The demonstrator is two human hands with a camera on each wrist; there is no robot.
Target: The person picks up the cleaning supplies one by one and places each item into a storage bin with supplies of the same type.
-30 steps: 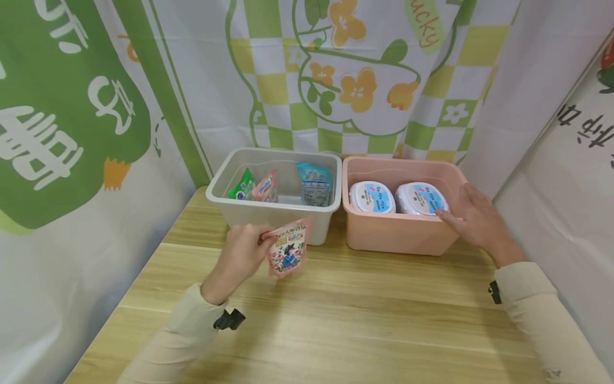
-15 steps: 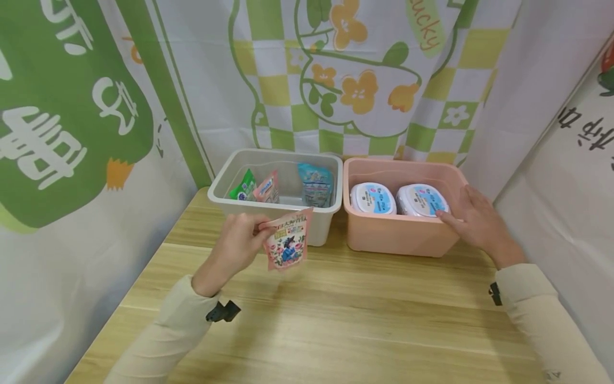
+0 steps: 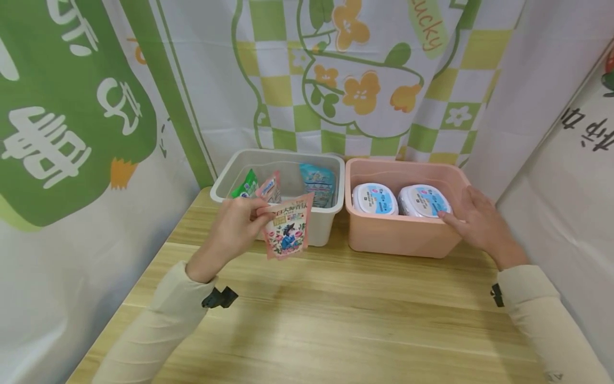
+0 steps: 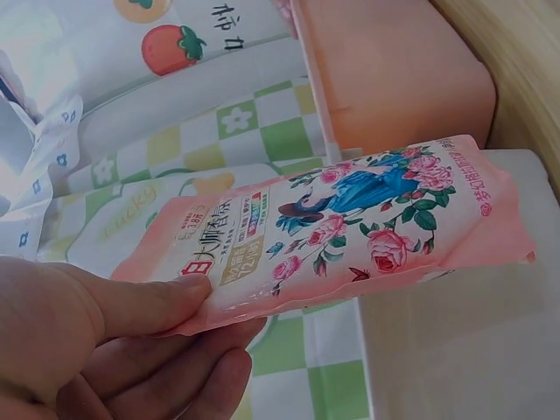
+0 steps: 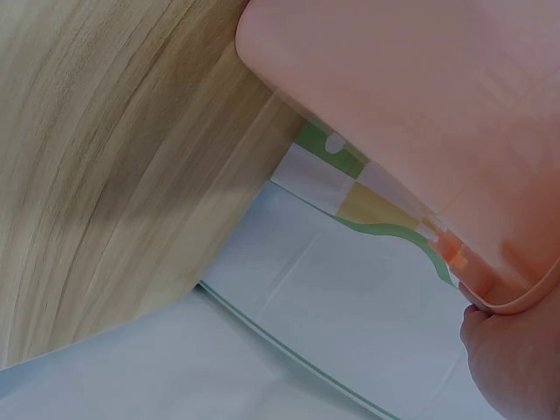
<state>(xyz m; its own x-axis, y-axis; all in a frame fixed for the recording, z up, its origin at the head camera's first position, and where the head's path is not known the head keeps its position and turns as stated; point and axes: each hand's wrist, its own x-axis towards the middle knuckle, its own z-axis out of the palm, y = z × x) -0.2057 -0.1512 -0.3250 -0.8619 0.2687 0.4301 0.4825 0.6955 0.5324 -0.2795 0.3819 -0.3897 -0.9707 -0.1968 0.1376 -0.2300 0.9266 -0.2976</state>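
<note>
In the head view my left hand (image 3: 229, 228) pinches a pink flat packet (image 3: 290, 230) by its upper left corner, in front of the grey bin (image 3: 316, 217). Flowers and a figure in blue are printed on the packet (image 4: 385, 206), and the left wrist view has my thumb lying on its near end. My right hand (image 3: 485, 226) holds the right front corner of the pink bin (image 3: 403, 234), thumb over the front rim. Two white tubs with blue labels, a left tub (image 3: 375, 198) and a right tub (image 3: 424, 201), sit inside that bin.
Inside the grey bin are a green packet (image 3: 246, 184), another pink packet (image 3: 269, 188) and a light blue packet (image 3: 318, 184). Both bins stand side by side on a wooden table (image 3: 336, 320). Printed cloth (image 3: 283, 90) hangs behind and along both sides.
My left hand has lifted the pink packet a little, and its printed face has turned more upright towards the head camera. The right hand stays on the pink bin.
</note>
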